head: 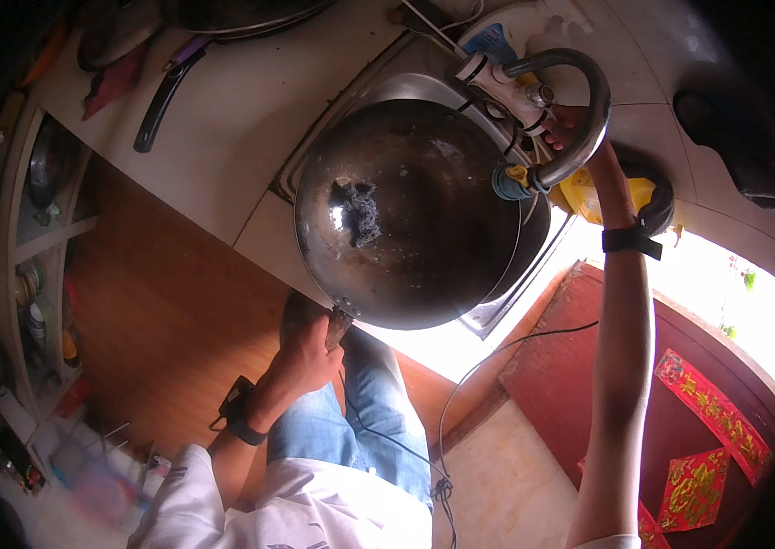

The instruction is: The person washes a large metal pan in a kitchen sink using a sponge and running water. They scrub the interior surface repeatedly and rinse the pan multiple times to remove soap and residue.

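Note:
My left hand (308,353) is closed around the short handle (339,328) of a dark metal wok (421,261), which is over a stainless steel sink (404,82). Inside the wok, left of its middle, lies a grey scouring pad of metal mesh (362,214). Over the wok's right rim hangs the end of a curved metal faucet spout (596,82), with a blue-green fitting (509,182) on it. My right hand (565,127) is by the white faucet body (504,89), partly behind the spout; what its fingers touch is not clear.
Beyond the spout stands a yellow container (583,195). A black-handled utensil (157,110) and a large pan (236,17) are on the tiled counter (236,144). Shelves with dishes (30,281) are at the left. A dark cable (459,391) hangs between my arms, near a red door (634,357).

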`<state>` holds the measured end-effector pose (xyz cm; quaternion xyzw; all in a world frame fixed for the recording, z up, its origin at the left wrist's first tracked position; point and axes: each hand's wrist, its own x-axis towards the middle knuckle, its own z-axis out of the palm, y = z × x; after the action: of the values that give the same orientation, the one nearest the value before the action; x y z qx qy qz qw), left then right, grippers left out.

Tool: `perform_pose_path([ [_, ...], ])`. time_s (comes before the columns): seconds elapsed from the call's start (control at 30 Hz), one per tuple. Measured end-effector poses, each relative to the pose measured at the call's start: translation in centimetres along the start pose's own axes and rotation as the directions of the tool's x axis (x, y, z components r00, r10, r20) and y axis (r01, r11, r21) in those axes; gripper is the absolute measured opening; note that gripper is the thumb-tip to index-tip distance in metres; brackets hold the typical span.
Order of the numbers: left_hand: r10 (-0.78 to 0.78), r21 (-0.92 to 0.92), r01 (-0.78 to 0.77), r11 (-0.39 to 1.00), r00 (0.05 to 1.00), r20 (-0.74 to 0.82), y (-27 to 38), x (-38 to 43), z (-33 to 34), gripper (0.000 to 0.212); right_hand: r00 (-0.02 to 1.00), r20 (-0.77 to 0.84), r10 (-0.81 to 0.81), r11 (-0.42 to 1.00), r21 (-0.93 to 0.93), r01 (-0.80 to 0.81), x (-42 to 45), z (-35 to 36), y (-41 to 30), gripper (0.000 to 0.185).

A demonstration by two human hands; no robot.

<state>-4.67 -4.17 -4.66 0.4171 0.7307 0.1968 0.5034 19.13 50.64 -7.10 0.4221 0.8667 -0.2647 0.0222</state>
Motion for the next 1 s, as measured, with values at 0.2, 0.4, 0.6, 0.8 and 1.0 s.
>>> perform_pose_path([
  [0.2, 0.026, -0.023, -0.026, 0.999, 0.999, -0.036, 0.4, 0.0, -0.1, 0.036, 1.0, 0.005, -0.01, 0.999, 0.04, 0.01, 0.1, 0.2, 1.0, 0.025],
  [0.4, -0.078, 0.015, 0.077, 0.997, 0.997, 0.029, 0.6, 0.0, -0.2, 0.033, 0.999, 0.024, -0.033, 0.995, -0.094, 0.035, 0.1, 0.1, 0.4, 0.024],
  [0.6, -0.069, 0.016, 0.069, 0.997, 0.998, 0.012, 0.8, 0.0, -0.1, 0.031, 1.0, 0.017, 0.006, 0.997, -0.082, -0.005, -0.3, -0.4, -1.1, 0.024],
  [0.8, -0.094, 0.014, 0.093, 0.996, 0.995, 0.04, 1.0, 0.1, -0.3, 0.03, 0.999, 0.023, 0.03, 0.999, 0.023, -0.03, -0.5, -0.4, -1.3, 0.024],
  [1.0, -0.074, 0.0, 0.074, 0.997, 0.997, 0.025, 0.7, 0.0, -0.1, 0.03, 0.989, 0.136, 0.06, 0.998, -0.002, -0.06, 0.2, -0.9, -1.6, 0.022],
])
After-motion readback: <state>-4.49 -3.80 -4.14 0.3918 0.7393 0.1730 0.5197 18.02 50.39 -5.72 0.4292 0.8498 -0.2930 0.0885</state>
